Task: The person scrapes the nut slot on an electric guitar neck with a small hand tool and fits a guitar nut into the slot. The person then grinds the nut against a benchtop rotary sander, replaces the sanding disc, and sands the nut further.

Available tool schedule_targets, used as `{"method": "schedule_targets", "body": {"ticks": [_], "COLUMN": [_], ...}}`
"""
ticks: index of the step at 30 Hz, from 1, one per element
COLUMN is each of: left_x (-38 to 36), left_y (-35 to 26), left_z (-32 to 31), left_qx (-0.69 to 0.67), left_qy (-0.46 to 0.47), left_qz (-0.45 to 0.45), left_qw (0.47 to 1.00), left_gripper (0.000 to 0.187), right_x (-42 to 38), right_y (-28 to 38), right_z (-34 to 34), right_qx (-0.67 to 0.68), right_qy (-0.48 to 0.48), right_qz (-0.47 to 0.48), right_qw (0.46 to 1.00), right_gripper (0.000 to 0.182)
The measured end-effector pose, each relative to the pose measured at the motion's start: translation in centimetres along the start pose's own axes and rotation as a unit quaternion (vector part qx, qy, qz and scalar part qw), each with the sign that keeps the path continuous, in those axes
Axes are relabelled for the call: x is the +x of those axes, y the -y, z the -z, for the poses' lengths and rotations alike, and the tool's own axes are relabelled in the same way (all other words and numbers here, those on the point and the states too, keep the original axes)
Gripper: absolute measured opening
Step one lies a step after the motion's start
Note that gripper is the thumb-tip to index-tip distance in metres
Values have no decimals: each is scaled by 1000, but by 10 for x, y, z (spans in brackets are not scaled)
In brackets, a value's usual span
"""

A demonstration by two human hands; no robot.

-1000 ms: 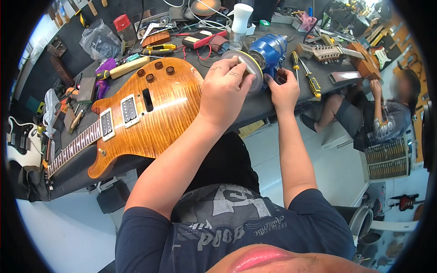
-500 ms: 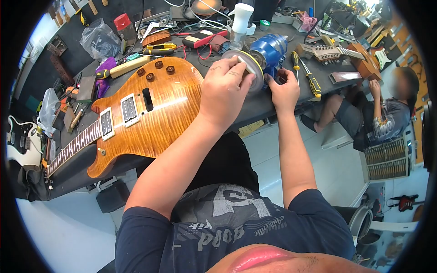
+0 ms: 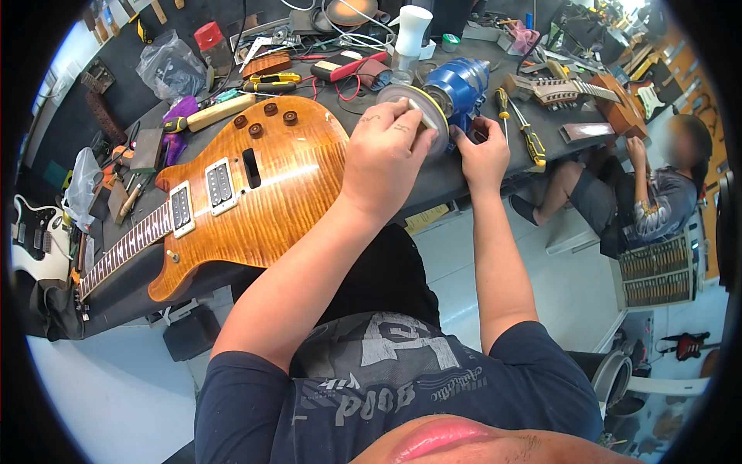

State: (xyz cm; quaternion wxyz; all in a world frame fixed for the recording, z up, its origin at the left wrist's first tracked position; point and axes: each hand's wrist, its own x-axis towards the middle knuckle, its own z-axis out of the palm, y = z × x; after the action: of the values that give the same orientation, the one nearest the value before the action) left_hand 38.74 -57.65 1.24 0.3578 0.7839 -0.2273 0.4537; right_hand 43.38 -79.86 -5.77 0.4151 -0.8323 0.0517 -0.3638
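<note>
My left hand (image 3: 386, 155) is pinched round a small pale strip (image 3: 421, 113), held against or very close to the face of a round disc (image 3: 392, 94) with a yellow rim. The disc is mounted on a small blue bench motor (image 3: 462, 80) at the table's near edge. Beside the motor's lower part, my right hand (image 3: 484, 157) has its thumb and forefinger curled at the blue base; what lies between them is hidden. An amber flame-top electric guitar (image 3: 278, 201) with dark knobs lies face up to the left of my left hand.
Screwdrivers (image 3: 530, 141) lie right of the motor. Behind stand a white-topped bottle (image 3: 410, 42) and a red multimeter (image 3: 348, 66). A guitar headstock (image 3: 553, 91) rests further right. Another person (image 3: 665, 193) sits at the bench's right. Plastic bags and tools crowd the left.
My left hand has shifted slightly downward, its fingers a little lower on the disc with the pale strip. My right hand has stayed in place beside the motor.
</note>
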Motion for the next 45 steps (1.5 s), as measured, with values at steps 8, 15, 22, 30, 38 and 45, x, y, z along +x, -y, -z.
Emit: {"method": "schedule_targets", "body": {"ticks": [8, 15, 22, 30, 38, 45], "left_x": [-1, -1, 2, 1, 3, 3], "left_y": [-2, -4, 0, -1, -2, -4], "left_z": [1, 2, 2, 0, 2, 3], "left_qx": [-4, 0, -2, -3, -3, -5], "left_qy": [6, 5, 2, 6, 4, 6], "left_qz": [-12, -18, 6, 2, 0, -2], "left_qw": [1000, 1000, 1000, 1000, 1000, 1000], "left_gripper": [33, 33, 31, 31, 31, 31], "right_x": [0, 0, 0, 0, 0, 0], "right_y": [1, 0, -2, 0, -1, 2], "right_z": [0, 1, 0, 1, 0, 1], "right_qx": [6, -1, 12, 2, 1, 8], "right_qy": [2, 1, 2, 0, -2, -3], "right_qz": [-2, 7, -2, 1, 4, 20], "right_qw": [1000, 1000, 1000, 1000, 1000, 1000], "right_gripper": [58, 57, 57, 57, 57, 66]}}
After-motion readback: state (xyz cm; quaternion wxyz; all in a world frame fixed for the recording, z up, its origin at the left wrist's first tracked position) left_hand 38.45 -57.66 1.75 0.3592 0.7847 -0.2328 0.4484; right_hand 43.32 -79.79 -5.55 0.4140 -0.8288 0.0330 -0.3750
